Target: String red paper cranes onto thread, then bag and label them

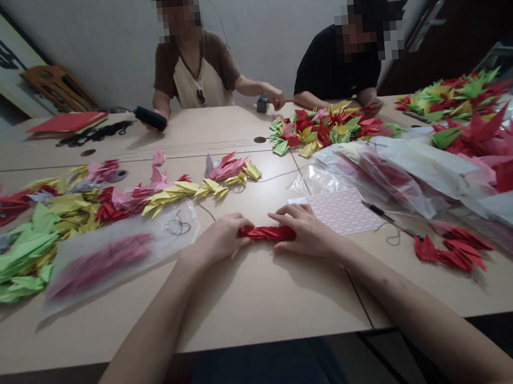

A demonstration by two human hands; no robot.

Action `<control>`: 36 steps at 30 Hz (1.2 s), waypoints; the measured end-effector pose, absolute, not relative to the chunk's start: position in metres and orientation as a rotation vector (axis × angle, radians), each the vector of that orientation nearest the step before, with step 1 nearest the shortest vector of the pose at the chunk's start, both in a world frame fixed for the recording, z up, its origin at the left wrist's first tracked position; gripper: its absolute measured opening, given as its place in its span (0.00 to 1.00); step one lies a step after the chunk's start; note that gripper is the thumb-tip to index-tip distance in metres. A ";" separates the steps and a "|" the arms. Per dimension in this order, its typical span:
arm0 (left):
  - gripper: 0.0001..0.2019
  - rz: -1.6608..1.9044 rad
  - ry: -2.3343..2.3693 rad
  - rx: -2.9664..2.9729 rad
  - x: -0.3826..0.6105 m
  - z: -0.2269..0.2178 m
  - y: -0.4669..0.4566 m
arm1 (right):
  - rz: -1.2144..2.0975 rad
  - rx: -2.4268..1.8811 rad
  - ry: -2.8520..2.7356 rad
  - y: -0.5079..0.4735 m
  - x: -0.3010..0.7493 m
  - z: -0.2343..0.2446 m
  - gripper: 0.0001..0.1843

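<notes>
Forearms (139, 337) enter from the bottom edge and rest over the table (265, 301). Left hand (216, 239): fingers curled around the left end of a red paper bundle (266, 233), holding it against the tabletop. Right hand (306, 229): fingers (285, 216) bent over the bundle's right end, also holding it. Bundle lies horizontal between both hands, near the table's front edge.

Right of bundle: sticker sheet (340, 212) just beside the right hand; black-handled tool (377, 211) beyond it; loose red cranes (451, 247) farther right. Plastic bags (397, 175) lie behind these, to the right.

Left of bundle: plastic bag (98, 266) containing red paper; strings of yellow cranes (176, 192) and green cranes (17, 264) alongside and behind it.

Beyond bundle: heap of mixed cranes (327, 128), with one co-worker's hand (372, 107) at its far edge. Another co-worker's hand (153, 120) holds a black roll (150, 118), well apart, far left.
</notes>
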State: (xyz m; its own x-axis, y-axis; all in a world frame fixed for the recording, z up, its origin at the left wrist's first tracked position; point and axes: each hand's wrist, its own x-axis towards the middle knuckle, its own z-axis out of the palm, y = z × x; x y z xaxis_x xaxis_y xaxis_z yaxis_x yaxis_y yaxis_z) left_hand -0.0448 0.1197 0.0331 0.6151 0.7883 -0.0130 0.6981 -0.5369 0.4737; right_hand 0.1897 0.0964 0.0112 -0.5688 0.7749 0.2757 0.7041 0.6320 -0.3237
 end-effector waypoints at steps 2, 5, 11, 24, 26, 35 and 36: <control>0.09 0.300 1.179 2.426 -0.039 0.029 0.117 | 0.262 -1.154 -2.447 0.097 0.188 0.008 0.28; 0.10 0.374 1.208 2.432 -0.031 0.026 0.113 | 0.268 -1.139 -2.427 0.098 0.183 0.002 0.18; 0.16 0.392 1.149 2.301 -0.031 0.031 0.112 | 0.314 -1.234 -2.339 0.098 0.178 0.000 0.07; 0.07 0.428 1.146 2.421 -0.026 0.020 0.111 | 0.236 -1.186 -2.405 0.096 0.179 0.003 0.09; 0.08 0.434 1.129 2.431 -0.027 0.023 0.111 | 0.215 -1.184 -2.430 0.095 0.180 0.003 0.11; 0.07 0.240 1.238 2.360 -0.050 0.044 0.119 | 0.248 -1.200 -2.432 0.095 0.179 0.003 0.12; 0.07 0.242 1.232 2.355 -0.050 0.043 0.121 | 0.243 -1.201 -2.437 0.096 0.179 0.003 0.12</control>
State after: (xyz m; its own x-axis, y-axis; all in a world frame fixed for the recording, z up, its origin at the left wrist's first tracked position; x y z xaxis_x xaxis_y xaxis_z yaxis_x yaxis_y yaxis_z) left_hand -0.0501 0.1206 0.0425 0.5819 0.8111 -0.0593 0.7286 -0.4874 0.4813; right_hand 0.1794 0.0956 0.0026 -0.5443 0.7894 0.2838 0.7177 0.6134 -0.3297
